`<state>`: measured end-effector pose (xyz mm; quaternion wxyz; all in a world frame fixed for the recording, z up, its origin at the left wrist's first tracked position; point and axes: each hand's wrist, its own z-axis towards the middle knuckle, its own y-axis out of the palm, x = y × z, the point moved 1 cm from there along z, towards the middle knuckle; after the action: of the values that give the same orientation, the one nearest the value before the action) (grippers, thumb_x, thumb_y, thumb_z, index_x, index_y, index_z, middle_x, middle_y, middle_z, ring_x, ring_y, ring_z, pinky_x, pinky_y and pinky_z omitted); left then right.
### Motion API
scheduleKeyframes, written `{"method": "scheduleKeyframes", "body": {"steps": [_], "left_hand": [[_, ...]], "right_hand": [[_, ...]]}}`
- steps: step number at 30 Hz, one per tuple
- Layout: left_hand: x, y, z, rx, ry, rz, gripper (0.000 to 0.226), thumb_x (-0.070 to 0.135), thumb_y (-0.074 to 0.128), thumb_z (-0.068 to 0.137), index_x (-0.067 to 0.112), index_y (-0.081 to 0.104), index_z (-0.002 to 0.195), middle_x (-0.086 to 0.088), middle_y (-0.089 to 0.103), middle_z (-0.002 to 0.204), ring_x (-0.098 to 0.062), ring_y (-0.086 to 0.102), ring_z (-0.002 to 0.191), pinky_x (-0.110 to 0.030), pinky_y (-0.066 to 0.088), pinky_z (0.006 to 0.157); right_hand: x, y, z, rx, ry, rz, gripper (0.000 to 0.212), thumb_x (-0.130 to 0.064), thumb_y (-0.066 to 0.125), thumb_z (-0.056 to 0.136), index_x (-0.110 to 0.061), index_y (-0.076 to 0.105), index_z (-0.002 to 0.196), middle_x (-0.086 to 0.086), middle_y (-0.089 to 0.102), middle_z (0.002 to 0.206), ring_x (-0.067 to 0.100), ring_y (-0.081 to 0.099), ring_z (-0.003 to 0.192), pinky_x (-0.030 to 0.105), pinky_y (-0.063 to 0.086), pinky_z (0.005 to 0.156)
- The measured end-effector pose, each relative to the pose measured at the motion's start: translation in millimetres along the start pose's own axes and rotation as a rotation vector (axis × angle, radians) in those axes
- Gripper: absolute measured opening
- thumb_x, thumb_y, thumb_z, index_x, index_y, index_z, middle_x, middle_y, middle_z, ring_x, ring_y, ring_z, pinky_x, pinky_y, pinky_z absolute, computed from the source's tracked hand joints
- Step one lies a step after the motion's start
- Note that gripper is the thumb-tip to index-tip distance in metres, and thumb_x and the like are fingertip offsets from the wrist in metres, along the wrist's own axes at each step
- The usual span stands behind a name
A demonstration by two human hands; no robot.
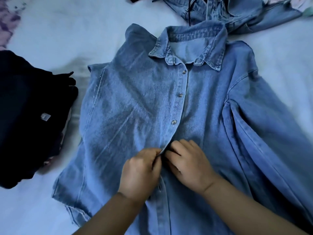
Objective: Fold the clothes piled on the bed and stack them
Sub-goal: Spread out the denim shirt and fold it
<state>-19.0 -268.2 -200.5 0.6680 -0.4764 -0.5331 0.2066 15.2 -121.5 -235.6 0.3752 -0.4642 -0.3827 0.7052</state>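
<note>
A shirt [135, 102] lay spread front-up across the middle of the bed [50, 31], its collar [191, 46] toward the far edge and its hem toward the near edge. Both hands met on its button line, the left hand [140, 173] just left of the right hand [189, 163]. A stack of clothes [28, 116] sat at the bed's left edge, beside the shirt. Behind the collar, near the far edge, lay another garment [228, 9].

Single head-worn view, looking steeply down.
We see close over both hands [169, 167]; denim shirt [135, 107] spreads beyond them on the bed [59, 31].
</note>
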Motion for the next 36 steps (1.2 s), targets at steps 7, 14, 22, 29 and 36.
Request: {"method": "scheduleKeyframes", "body": {"steps": [7,14,22,29,36], "left_hand": [[-3,0,8,0.032,0.032,0.05,0.021,0.036,0.047,0.075,0.019,0.056,0.068,0.001,0.057,0.059,-0.022,0.056,0.052,-0.029,0.041,0.042],[-4,8,13,-0.009,0.056,0.06,0.025,0.036,0.047,0.07,0.018,0.065,0.069,0.004,0.059,0.067,-0.019,0.06,0.06,-0.027,0.048,0.047],[-12,5,23,-0.189,0.101,-0.334,0.031,0.038,0.052,0.077,0.015,0.071,0.073,0.006,0.061,0.065,-0.004,0.057,0.065,-0.01,0.042,0.061],[-26,-4,40,-0.225,0.528,-0.239,0.011,0.018,0.057,0.085,0.018,0.065,0.092,0.003,0.063,0.082,-0.008,0.06,0.074,-0.016,0.047,0.068],[-22,-5,58,-0.135,1.001,0.078,0.026,0.02,0.044,0.098,0.01,0.068,0.092,-0.006,0.065,0.085,-0.023,0.053,0.071,-0.033,0.044,0.066]], "right_hand": [[-7,7,15,-0.055,-0.043,-0.179,0.018,-0.019,0.044,0.071,-0.017,0.061,0.064,0.0,0.054,0.068,0.02,0.052,0.065,0.03,0.029,0.063],[-5,4,5,0.072,0.079,-0.01,0.018,-0.021,0.046,0.073,-0.01,0.055,0.063,0.008,0.051,0.064,0.025,0.052,0.057,0.034,0.042,0.055],[-8,7,-5,0.124,0.188,0.089,0.02,-0.02,0.048,0.08,-0.007,0.055,0.065,0.007,0.051,0.065,0.024,0.053,0.059,0.032,0.043,0.06],[-10,7,-3,0.109,0.296,0.221,0.019,-0.02,0.048,0.078,-0.005,0.057,0.072,0.006,0.053,0.069,0.02,0.049,0.065,0.027,0.041,0.065],[-6,6,-3,0.039,0.381,0.358,0.021,-0.021,0.044,0.077,-0.005,0.058,0.079,0.007,0.055,0.072,0.016,0.044,0.071,0.029,0.039,0.065]]}}
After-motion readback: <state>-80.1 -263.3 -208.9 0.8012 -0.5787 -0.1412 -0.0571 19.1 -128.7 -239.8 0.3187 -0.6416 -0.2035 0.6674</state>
